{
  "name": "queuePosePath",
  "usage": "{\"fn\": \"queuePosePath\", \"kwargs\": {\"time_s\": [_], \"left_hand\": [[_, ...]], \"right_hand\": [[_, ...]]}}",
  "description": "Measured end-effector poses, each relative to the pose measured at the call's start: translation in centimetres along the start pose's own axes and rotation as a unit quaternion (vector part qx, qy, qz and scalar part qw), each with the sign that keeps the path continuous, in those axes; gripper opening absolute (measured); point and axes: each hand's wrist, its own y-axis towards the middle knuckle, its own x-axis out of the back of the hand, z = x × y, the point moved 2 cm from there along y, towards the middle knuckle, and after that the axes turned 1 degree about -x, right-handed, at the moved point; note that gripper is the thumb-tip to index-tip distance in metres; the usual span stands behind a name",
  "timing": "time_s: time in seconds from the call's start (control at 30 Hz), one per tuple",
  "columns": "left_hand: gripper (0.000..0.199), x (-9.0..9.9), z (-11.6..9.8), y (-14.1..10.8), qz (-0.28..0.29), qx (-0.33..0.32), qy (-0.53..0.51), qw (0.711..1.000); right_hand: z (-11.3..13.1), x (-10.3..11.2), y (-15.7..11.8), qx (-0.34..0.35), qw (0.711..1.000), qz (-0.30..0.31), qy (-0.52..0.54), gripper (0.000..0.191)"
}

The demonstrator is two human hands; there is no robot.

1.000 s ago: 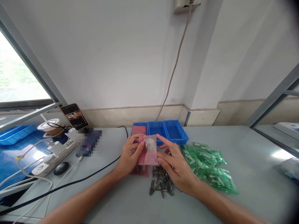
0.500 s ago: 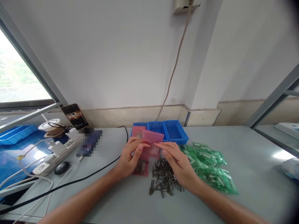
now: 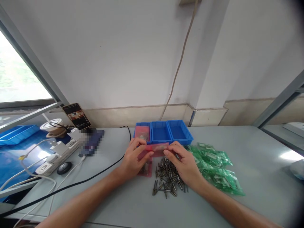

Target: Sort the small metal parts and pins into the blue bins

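Note:
A pink plastic bag is stretched between my two hands, its top folded over. My left hand pinches its left end between thumb and fingers. At the other end, my right hand grips the right edge the same way. Below the bag lies a loose pile of metal rivets, partly under my right hand. Another pink bag rests on the table beside my left hand, partly hidden by it. One more pink bag with small parts inside sits in the leftmost blue bin.
Two more blue bins stand beside the first against the wall. Green bags of parts lie to the right. On the left are a phone on a stand, a power strip, a black mouse and a black cable.
The pink bag's raised upper part has been folded down, making it a narrow strip. My fingers have shifted to its two ends. The camera view has tilted slightly.

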Motion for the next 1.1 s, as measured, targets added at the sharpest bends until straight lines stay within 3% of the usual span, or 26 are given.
{"fn": "queuePosePath", "kwargs": {"time_s": [0.1, 0.2, 0.4, 0.47, 0.57, 0.73, 0.97, 1.1], "left_hand": [[0.022, 0.2, -0.4, 0.1, -0.006, -0.004, 0.001, 1.000], [0.033, 0.4, -0.7, 0.2, 0.028, -0.055, 0.000, 0.998], [0.027, 0.8, -0.9, 0.2, 0.105, -0.179, 0.040, 0.977], [0.024, 0.7, -0.8, 0.1, 0.091, -0.182, 0.052, 0.978], [0.036, 0.5, -0.7, 0.0, 0.078, -0.176, 0.079, 0.978], [0.056, 0.1, -0.1, -0.4, 0.074, -0.162, 0.104, 0.978], [0.046, -0.1, 0.6, -0.8, 0.035, -0.126, 0.075, 0.989], [0.040, 0.2, 0.4, -0.5, 0.035, -0.114, 0.071, 0.990]], "right_hand": [[-0.3, -0.1, 0.0, -0.032, 0.999, -0.004, 0.028, 0.031], [-0.7, -0.1, 0.0, -0.102, 0.992, 0.003, 0.072, 0.034], [-0.7, -0.1, 0.3, -0.167, 0.974, -0.018, 0.150, 0.047], [-0.5, -0.1, 0.4, -0.163, 0.973, -0.021, 0.163, 0.053], [-0.5, 0.0, 0.4, -0.145, 0.980, -0.013, 0.134, 0.035], [-0.9, -0.2, 0.4, -0.130, 0.982, -0.002, 0.136, 0.024], [-0.3, 0.0, 0.3, -0.094, 0.991, 0.019, 0.090, 0.043], [0.1, 0.1, 0.4, -0.056, 0.993, 0.019, 0.103, 0.042]]}}
